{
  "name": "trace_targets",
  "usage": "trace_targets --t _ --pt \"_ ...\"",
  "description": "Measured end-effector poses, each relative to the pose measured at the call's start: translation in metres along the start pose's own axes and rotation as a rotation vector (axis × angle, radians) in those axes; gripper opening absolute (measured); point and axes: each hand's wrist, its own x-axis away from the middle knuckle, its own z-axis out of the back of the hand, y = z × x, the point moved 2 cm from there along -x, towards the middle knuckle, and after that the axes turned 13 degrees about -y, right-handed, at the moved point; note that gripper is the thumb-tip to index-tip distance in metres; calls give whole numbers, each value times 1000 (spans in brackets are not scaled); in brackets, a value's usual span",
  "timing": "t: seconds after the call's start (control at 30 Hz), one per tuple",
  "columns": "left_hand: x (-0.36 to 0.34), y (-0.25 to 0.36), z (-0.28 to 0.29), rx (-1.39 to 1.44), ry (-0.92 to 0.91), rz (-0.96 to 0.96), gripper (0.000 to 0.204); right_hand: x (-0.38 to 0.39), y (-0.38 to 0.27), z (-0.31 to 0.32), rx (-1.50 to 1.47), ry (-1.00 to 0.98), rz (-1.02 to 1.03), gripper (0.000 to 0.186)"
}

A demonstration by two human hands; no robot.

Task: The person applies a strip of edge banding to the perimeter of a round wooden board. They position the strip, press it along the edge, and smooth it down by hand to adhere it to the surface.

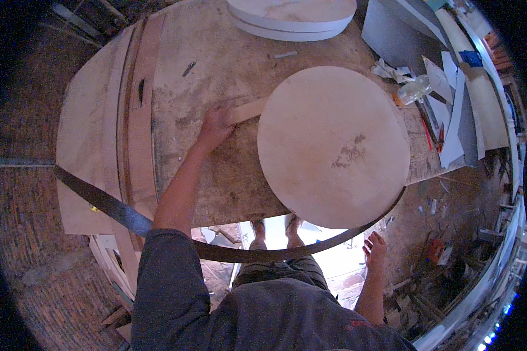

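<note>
A large round pale wooden disc (328, 134) lies on the worktable, with dark smudges near its middle. My left hand (218, 124) is closed round the end of a short light wooden strip (249, 111), whose other end meets the disc's left edge. Whether that strip runs under the disc is hidden. From the left, a long dark flexible band (263, 254) curves in front of my body to the disc's lower right edge. My right hand (376, 250) hangs just off the table near that edge, fingers slightly bent and apart, holding nothing visible.
More round discs (293, 20) are stacked at the far side. Grey and white sheet offcuts (451, 105), a clear plastic bottle (414, 89) and red pens (440, 140) crowd the right. Long wooden boards (137, 117) lie along the left. Scraps litter the floor (427, 205).
</note>
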Motion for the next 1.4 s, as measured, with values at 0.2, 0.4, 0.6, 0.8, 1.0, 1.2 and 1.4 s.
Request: trace_targets --t 0.2,0.4,0.6,0.8,1.0,1.2,1.4 --pt "-36 8 -27 95 5 -23 65 0 4 -9 26 30 -41 38" --pt "-67 56 -34 109 -3 -151 63 22 7 11 8 61 23 44" --pt "-20 -32 -3 -30 -63 -12 61 18 28 6 -84 37 25 40" --pt "-34 10 -13 127 -40 -138 56 29 52 10 -108 -11 100 35" --pt "-30 19 -1 222 -51 -109 48 64 45 1 -61 115 79 34" --pt "-9 47 32 -375 385 -104 47 42 6 56 64 264 269 33" --pt "12 121 -29 -613 331 -114 56 -63 -129 122 405 473 628 26"
